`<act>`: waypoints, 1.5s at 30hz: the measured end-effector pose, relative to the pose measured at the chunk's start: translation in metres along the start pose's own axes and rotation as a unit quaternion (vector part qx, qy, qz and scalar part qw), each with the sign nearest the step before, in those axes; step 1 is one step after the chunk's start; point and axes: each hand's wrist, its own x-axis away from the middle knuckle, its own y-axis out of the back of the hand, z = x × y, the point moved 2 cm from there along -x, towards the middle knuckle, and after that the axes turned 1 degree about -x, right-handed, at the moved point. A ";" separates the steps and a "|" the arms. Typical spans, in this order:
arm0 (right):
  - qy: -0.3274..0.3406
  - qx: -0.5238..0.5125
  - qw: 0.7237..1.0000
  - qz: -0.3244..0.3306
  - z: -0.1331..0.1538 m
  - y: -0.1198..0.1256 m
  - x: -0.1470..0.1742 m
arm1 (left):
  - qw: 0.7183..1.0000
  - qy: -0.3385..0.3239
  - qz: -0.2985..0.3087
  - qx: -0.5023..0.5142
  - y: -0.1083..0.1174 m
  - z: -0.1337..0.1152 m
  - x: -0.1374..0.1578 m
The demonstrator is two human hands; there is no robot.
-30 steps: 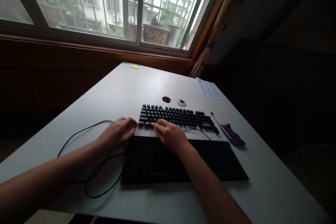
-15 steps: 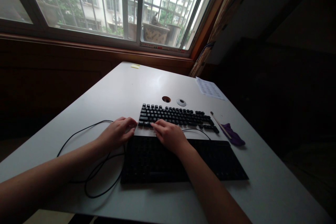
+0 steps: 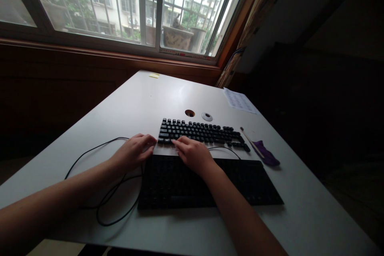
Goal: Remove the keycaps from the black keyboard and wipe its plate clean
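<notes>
Loose black keycaps (image 3: 192, 129) lie in rows like a keyboard layout on the white desk (image 3: 120, 112). In front of them is a black keyboard (image 3: 240, 180), its surface too dark to make out in detail. My left hand (image 3: 135, 150) rests beside the left end of the keycap rows, fingers curved and thumb apart, with nothing visible in it. My right hand (image 3: 193, 153) reaches over the keyboard's upper edge. Its fingers are drawn together at a keycap in the front row, left of the middle; the fingertips partly hide it.
A black cable (image 3: 103, 221) loops left of the keyboard. To the right, a thin brush (image 3: 252, 142) lies against a purple cloth (image 3: 267, 154). Farther back are a cable hole (image 3: 190, 113), its round cover (image 3: 207, 117), a printed sheet (image 3: 240, 101) and a yellow note (image 3: 154, 75).
</notes>
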 end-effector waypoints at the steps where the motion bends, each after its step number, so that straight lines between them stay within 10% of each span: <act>1: 0.000 -0.002 1.000 -0.004 0.000 0.000 0.000 | 1.000 0.000 0.001 0.000 0.000 0.000 0.000; 33: 0.026 -0.029 0.999 0.002 0.011 0.000 -0.003 | 1.000 -0.019 -0.004 -0.006 0.000 -0.003 -0.001; 45: -0.070 -0.005 0.997 -0.021 -0.006 0.002 -0.001 | 1.000 -0.015 0.004 -0.004 0.001 -0.003 -0.001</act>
